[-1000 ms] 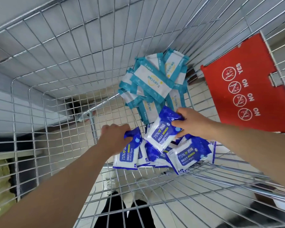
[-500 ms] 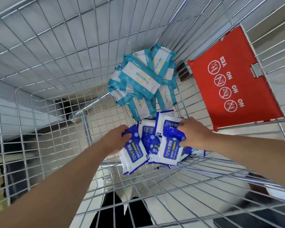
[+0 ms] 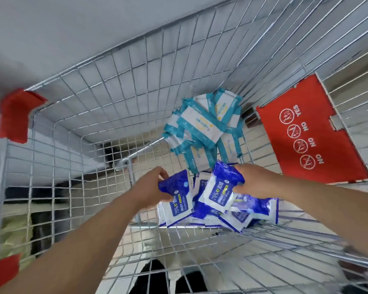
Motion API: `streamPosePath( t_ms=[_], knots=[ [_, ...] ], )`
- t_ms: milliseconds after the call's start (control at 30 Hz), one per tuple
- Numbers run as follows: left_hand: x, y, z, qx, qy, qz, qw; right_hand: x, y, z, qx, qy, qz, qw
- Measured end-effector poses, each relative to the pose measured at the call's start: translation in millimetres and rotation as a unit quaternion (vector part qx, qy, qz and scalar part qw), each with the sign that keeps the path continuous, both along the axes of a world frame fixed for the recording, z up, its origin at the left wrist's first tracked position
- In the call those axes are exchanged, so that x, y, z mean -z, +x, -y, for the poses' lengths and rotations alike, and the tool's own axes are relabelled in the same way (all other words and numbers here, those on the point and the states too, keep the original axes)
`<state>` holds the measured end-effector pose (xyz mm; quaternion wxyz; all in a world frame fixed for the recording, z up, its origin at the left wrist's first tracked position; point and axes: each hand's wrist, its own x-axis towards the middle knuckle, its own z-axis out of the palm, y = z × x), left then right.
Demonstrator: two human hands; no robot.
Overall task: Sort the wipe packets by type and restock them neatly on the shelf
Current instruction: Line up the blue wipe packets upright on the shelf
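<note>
On my feed the fingers (image 3: 162,173) of the left hand (image 3: 153,188) are curled over the top edge of a blue alcohol wipe packet (image 3: 180,201), thumb pressed beneath, so the packet is pinched at its upper left corner and held nearly upright with its "75%" label facing me; the fingers (image 3: 242,170) of the right hand (image 3: 256,181) wrap round the crumpled blue end of a second blue packet (image 3: 218,193), which tilts down to the left with its white label showing; the two held packets sit just beside each other, and I cannot tell whether they touch; both are in among the heap of blue packets (image 3: 253,211), which lies on the floor of the wire shopping cart (image 3: 115,92) on the side nearer me, spreading right under the right wrist; just beyond it, toward the far right corner, the teal-and-white wipe packets (image 3: 202,128) lie in their own overlapping pile, its nearest edge close to the blue ones; a red seat flap (image 3: 306,134) printed with YES and NO pictograms stands on the cart's right side; a red corner bumper (image 3: 14,115) caps the rim at far left, and a second red bumper (image 3: 1,270) shows at the lower left edge; through the mesh below I see dark shoes (image 3: 157,279) on a pale floor.
</note>
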<state>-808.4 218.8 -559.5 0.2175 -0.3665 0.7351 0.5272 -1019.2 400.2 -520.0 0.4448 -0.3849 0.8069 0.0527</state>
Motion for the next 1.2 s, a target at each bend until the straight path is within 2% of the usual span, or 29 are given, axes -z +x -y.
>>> streamPosePath(
  t_ms=[200,367,467,633,800,967,1100,1200],
  knots=[
    [-97.7,26.1,23.2,-0.140,-0.071,-0.065,0.986,-92.2,13.7,53.3,0.018,-0.149,-0.043,0.988],
    [-217.4,68.8,18.9,-0.270,-0.116,-0.152,0.944,-206.6,46.6,89.4,-0.019,-0.244,-0.083,0.966],
    [-297.9,106.5,16.0,-0.356,-0.101,-0.225,0.901,-289.3,83.0,106.3,-0.058,-0.305,-0.106,0.945],
    [-406.7,186.5,10.9,-0.482,-0.057,-0.347,0.802,-409.6,158.5,128.4,-0.112,-0.398,-0.091,0.906],
    [-488.6,279.0,9.8,-0.548,-0.089,-0.404,0.727,-509.3,251.4,154.6,-0.180,-0.464,-0.061,0.865],
    [-548.7,391.6,9.6,-0.618,-0.143,-0.432,0.641,-576.2,369.9,183.3,-0.227,-0.507,0.002,0.832],
    [-579.0,504.1,12.3,-0.666,-0.172,-0.400,0.605,-602.8,485.5,204.7,-0.253,-0.531,0.055,0.807],
    [-589.4,593.5,17.7,-0.700,-0.198,-0.362,0.582,-608.9,575.0,222.2,-0.257,-0.532,0.081,0.803]
  ],
)
